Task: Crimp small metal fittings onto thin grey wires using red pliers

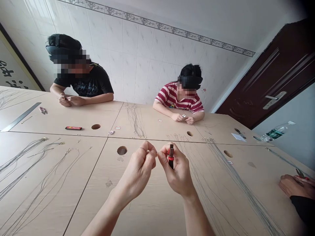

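My left hand [141, 168] is closed in a pinch above the table. Between its fingertips and those of my right hand [178, 172] shows a small gold-coloured piece [157, 154], too small to name. A pair of pliers [171, 154] with red and black handles sits in my right hand, its jaws pointing up. The right thumb and forefinger reach over to the gold-coloured piece. A short bit of thin strand shows below my left wrist; where it leads is hidden.
Bundles of thin grey cords [242, 186] with gold-coloured ends lie on the wooden table [98, 203]. A steel ruler [22, 116], a red-and-black packet [73, 128] and a plastic bottle [279, 131] are farther off. Two people sit opposite; another person's hand [294, 185] holds a tool at right.
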`<move>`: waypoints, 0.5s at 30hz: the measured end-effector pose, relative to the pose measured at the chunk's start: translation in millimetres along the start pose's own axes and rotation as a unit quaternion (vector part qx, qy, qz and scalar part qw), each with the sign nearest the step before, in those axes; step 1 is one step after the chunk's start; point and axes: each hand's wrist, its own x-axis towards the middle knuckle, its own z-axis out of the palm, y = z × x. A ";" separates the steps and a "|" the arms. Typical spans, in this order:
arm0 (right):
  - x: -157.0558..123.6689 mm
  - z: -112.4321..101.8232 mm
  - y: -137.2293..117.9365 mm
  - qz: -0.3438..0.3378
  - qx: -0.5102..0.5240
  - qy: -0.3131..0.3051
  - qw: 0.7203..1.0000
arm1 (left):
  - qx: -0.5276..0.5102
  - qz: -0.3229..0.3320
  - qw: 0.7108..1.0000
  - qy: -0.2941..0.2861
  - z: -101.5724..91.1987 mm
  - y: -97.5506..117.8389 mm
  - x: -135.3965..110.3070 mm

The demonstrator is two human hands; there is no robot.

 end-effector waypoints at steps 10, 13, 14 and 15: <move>-1.3 11.1 9.3 -0.052 -0.138 0.045 0.988 | 0.019 -0.006 0.997 0.080 -10.5 2.6 4.1; -0.2 17.8 15.0 -0.071 -0.191 0.052 0.978 | 0.012 -0.001 0.995 0.099 -11.6 2.9 5.0; 0.1 19.6 16.2 -0.074 -0.201 0.052 0.975 | 0.009 0.001 0.995 0.104 -11.8 3.1 5.2; 0.3 21.2 17.1 -0.076 -0.207 0.052 0.974 | 0.006 0.003 0.994 0.107 -11.9 3.4 5.3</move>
